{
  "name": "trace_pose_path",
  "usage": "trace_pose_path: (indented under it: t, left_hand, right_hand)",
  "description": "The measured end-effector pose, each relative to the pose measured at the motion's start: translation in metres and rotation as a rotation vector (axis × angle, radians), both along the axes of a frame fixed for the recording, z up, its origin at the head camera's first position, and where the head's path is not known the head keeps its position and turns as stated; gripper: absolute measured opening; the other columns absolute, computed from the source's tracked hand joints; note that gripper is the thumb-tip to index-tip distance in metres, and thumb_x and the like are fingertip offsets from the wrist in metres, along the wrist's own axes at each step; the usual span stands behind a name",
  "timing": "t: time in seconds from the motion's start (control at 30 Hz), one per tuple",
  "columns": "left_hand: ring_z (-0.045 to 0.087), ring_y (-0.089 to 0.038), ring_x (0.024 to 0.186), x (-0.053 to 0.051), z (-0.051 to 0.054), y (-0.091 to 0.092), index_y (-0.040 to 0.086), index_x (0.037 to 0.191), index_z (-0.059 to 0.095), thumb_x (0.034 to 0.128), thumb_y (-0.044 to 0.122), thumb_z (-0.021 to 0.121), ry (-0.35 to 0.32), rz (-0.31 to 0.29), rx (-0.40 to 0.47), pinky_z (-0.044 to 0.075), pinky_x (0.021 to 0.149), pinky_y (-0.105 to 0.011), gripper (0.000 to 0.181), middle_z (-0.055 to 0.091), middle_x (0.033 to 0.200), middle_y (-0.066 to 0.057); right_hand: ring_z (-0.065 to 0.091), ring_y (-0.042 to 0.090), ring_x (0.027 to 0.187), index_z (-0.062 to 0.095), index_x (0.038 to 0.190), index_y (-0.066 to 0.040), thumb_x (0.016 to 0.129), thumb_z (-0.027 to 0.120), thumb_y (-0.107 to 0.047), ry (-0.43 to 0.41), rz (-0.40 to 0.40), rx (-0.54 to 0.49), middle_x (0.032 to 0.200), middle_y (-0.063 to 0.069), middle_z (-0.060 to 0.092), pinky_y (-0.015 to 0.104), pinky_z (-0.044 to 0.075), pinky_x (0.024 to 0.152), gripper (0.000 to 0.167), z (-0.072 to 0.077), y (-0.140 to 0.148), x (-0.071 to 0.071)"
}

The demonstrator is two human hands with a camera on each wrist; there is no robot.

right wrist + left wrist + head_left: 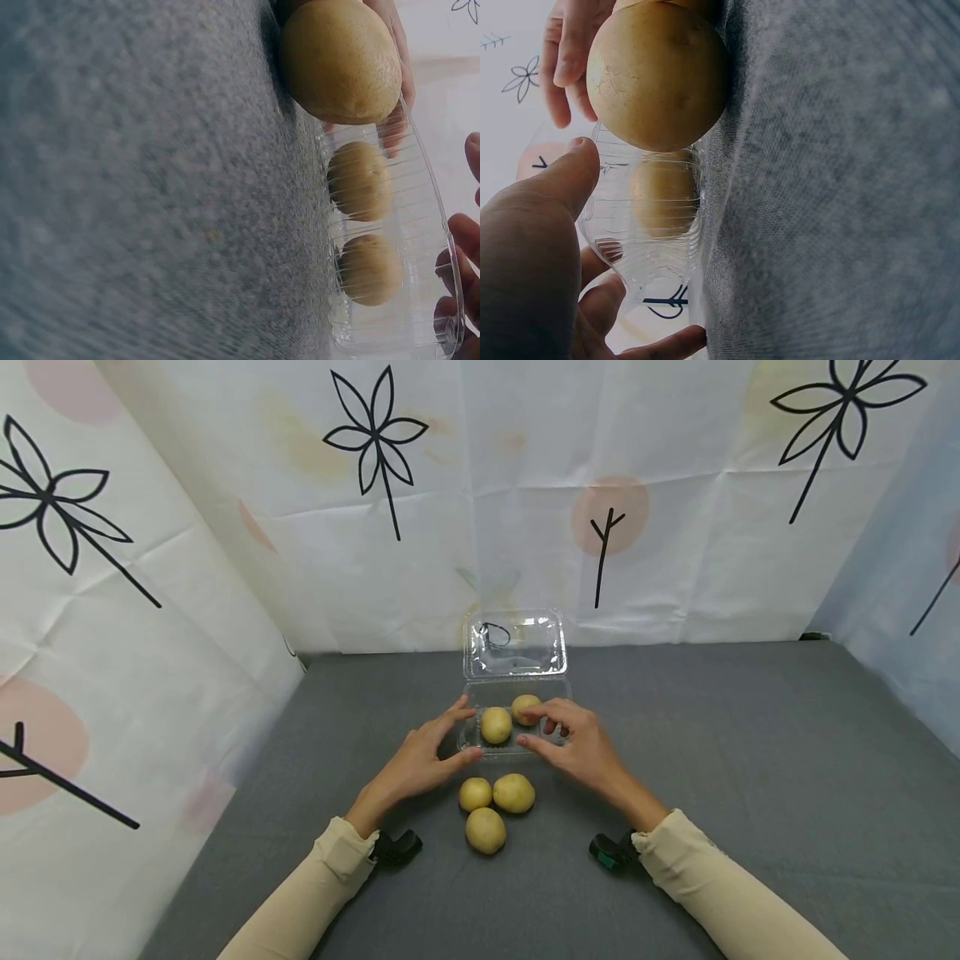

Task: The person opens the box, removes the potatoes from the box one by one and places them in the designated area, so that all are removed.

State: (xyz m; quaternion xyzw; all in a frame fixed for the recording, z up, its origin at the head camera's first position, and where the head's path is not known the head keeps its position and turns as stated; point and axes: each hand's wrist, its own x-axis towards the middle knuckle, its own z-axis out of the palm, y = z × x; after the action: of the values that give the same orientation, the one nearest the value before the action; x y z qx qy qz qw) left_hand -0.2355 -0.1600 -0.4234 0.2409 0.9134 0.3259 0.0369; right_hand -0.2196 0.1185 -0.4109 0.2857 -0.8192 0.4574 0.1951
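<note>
A clear plastic container (471, 742) stands with its lid (517, 647) raised at the back. Inside it lie two potatoes, one at the front left (496, 725) and one farther back (523, 708). My left hand (426, 760) spans the container's left side, thumb near the front edge, fingers spread; the left wrist view shows the thumb (547, 187) close to the rim. Above the container's right part is my right hand (585, 750), fingers loosely bent and holding nothing; its fingertips (457, 262) show beside the rim in the right wrist view.
Three more potatoes lie together on the grey tabletop (750, 760) in front of the container: a left one (475, 794), a right one (514, 793) and the nearest one (486, 831). Patterned cloth (675, 560) hangs behind and at both sides.
</note>
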Motion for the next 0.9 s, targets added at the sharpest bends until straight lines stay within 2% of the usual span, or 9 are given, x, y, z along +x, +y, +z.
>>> trace_pose_path:
  t: [0.17, 0.3, 0.33, 0.47, 0.9]
  left_hand:
    - [0.032, -0.033, 0.153, 0.0, -0.001, 0.0, 0.029, 0.157, 0.039, 0.0982, 0.058, 0.059, 0.008, 0.0, 0.0, 0.019, 0.113, -0.079, 0.069, 0.018, 0.171, 0.012]
    - [0.033, -0.033, 0.153, 0.0, -0.001, 0.0, 0.03, 0.157, 0.039, 0.0979, 0.059, 0.059, 0.006, 0.003, -0.001, 0.02, 0.113, -0.079, 0.069, 0.018, 0.171, 0.013]
    - [0.032, -0.033, 0.153, 0.0, -0.001, 0.0, 0.03, 0.157, 0.039, 0.0979, 0.06, 0.059, 0.005, 0.004, -0.001, 0.02, 0.113, -0.079, 0.069, 0.018, 0.17, 0.014]
    - [0.033, -0.033, 0.153, 0.0, -0.001, 0.0, 0.03, 0.157, 0.039, 0.0977, 0.06, 0.059, 0.003, 0.008, -0.002, 0.02, 0.113, -0.079, 0.07, 0.018, 0.17, 0.014]
    - [0.031, -0.034, 0.154, 0.001, 0.0, 0.0, 0.028, 0.158, 0.039, 0.0975, 0.06, 0.059, -0.006, 0.008, 0.001, 0.016, 0.113, -0.08, 0.071, 0.017, 0.171, 0.014]
  right_hand:
    - [0.061, 0.031, 0.083, 0.076, 0.112, -0.004, 0.08, 0.088, -0.014, 0.03, -0.039, -0.005, 0.099, 0.014, 0.076, 0.05, 0.05, 0.079, 0.035, 0.001, 0.0, -0.005]
    - [0.06, 0.033, 0.085, 0.077, 0.112, -0.004, 0.079, 0.089, -0.016, 0.039, -0.085, 0.028, 0.1, 0.012, 0.077, 0.046, 0.043, 0.086, 0.037, 0.0, 0.002, -0.008]
    - [0.06, 0.032, 0.086, 0.077, 0.113, -0.005, 0.079, 0.089, -0.017, 0.03, -0.094, 0.036, 0.1, 0.012, 0.077, 0.043, 0.039, 0.082, 0.038, 0.0, 0.002, -0.009]
    - [0.06, 0.032, 0.089, 0.076, 0.115, -0.008, 0.08, 0.089, -0.021, -0.002, -0.115, 0.061, 0.102, 0.011, 0.077, 0.038, 0.031, 0.084, 0.039, 0.001, 0.003, -0.01]
    - [0.06, 0.033, 0.088, 0.076, 0.114, -0.007, 0.08, 0.088, -0.019, 0.014, -0.132, 0.087, 0.102, 0.011, 0.076, 0.039, 0.029, 0.083, 0.038, 0.0, 0.006, -0.016]
